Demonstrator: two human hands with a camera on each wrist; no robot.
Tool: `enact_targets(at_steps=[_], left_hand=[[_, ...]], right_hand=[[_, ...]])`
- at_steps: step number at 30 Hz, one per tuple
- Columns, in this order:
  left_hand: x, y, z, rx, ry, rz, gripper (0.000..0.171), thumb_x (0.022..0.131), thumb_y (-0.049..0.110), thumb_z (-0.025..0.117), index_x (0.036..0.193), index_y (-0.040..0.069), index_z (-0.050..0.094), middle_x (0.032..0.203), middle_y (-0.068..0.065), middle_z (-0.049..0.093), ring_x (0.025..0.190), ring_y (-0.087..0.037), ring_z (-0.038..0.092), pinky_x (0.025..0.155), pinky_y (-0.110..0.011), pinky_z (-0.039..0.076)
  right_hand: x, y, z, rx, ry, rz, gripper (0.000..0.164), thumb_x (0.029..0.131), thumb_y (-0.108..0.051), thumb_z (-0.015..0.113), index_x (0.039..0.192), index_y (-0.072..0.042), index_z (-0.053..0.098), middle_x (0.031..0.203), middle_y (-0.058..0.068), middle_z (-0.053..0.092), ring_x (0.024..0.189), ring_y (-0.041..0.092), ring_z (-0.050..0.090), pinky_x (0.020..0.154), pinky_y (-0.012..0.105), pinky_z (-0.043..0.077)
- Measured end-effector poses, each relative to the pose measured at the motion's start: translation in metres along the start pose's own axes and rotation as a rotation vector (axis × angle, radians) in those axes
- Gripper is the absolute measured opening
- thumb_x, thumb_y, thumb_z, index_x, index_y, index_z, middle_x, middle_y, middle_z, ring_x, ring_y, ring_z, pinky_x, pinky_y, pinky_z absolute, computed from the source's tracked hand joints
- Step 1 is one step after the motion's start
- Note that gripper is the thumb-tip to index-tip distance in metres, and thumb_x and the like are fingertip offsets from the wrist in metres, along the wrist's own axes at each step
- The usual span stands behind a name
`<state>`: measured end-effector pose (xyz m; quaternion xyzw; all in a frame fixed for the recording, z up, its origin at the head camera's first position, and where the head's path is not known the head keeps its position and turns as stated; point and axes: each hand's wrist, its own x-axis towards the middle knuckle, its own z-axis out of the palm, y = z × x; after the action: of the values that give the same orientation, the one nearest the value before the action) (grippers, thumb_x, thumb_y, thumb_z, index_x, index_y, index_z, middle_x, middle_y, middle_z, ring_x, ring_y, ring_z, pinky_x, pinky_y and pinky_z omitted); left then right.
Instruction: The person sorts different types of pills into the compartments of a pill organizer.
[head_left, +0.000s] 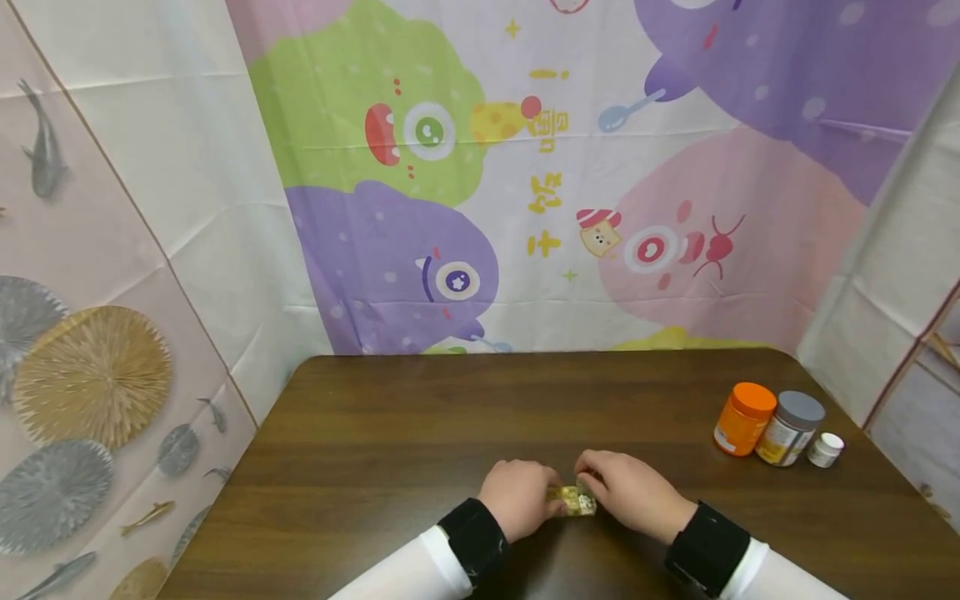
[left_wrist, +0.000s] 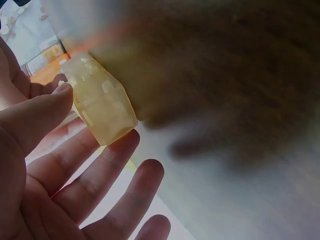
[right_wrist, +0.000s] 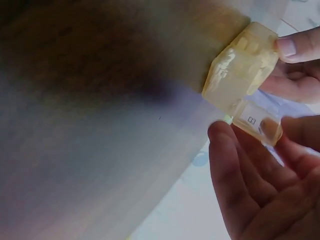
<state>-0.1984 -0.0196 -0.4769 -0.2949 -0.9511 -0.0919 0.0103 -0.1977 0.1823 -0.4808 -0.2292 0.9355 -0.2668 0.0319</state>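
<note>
A small translucent yellow pill box [head_left: 576, 501] is held between the two hands, low over the front middle of the table. My left hand [head_left: 517, 498] grips its left end; in the left wrist view the thumb and fingertips hold the pill box [left_wrist: 102, 105], with the other fingers spread. At the right end is my right hand [head_left: 637, 493]. Its thumb and fingers pinch a raised end lid [right_wrist: 253, 121], marked with a dark character, in the right wrist view. Whitish pieces show through the wall of the pill box [right_wrist: 240, 67].
At the table's right side an orange jar [head_left: 744, 419], a grey-lidded jar [head_left: 791, 428] and a small white bottle [head_left: 826, 450] stand close together. The brown table [head_left: 420, 417] reaches back to a cartoon-printed curtain [head_left: 540, 317].
</note>
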Motion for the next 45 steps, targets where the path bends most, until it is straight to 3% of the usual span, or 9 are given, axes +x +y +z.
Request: enact_targets(at_steps=[7, 11, 33, 45], left_hand=[[-0.001, -0.001, -0.001, -0.022, 0.014, 0.003, 0.022, 0.086, 0.042, 0.075, 0.097, 0.024, 0.076, 0.080, 0.013, 0.070, 0.068, -0.008, 0.061, 0.066, -0.032, 0.046], [-0.002, -0.002, 0.001, -0.024, 0.015, 0.007, 0.022, 0.086, 0.042, 0.075, 0.099, 0.023, 0.077, 0.081, 0.012, 0.070, 0.067, -0.008, 0.061, 0.065, -0.031, 0.047], [-0.001, 0.001, 0.004, -0.038, 0.038, -0.003, 0.022, 0.084, 0.040, 0.078, 0.097, 0.023, 0.077, 0.082, 0.011, 0.071, 0.069, -0.008, 0.062, 0.066, -0.031, 0.047], [-0.002, 0.001, 0.009, -0.041, 0.009, -0.037, 0.028, 0.086, 0.041, 0.075, 0.104, 0.019, 0.074, 0.086, 0.005, 0.069, 0.070, -0.010, 0.061, 0.062, -0.032, 0.048]], right_hand=[[-0.004, 0.004, -0.004, 0.051, -0.117, -0.035, 0.006, 0.099, -0.023, 0.062, 0.102, -0.023, 0.066, 0.093, -0.012, 0.065, 0.080, 0.003, 0.058, 0.071, 0.032, 0.051], [-0.006, 0.005, -0.003, 0.038, -0.149, -0.049, 0.005, 0.097, -0.023, 0.064, 0.102, -0.024, 0.066, 0.090, -0.015, 0.062, 0.078, 0.003, 0.055, 0.069, 0.031, 0.048], [-0.009, 0.007, 0.000, -0.014, -0.100, -0.062, 0.011, 0.091, -0.021, 0.073, 0.096, -0.024, 0.064, 0.081, -0.015, 0.053, 0.070, 0.004, 0.049, 0.063, 0.027, 0.042], [-0.010, 0.012, 0.003, 0.001, -0.111, -0.092, 0.014, 0.092, -0.020, 0.071, 0.103, -0.022, 0.064, 0.090, -0.013, 0.055, 0.073, 0.004, 0.049, 0.064, 0.027, 0.043]])
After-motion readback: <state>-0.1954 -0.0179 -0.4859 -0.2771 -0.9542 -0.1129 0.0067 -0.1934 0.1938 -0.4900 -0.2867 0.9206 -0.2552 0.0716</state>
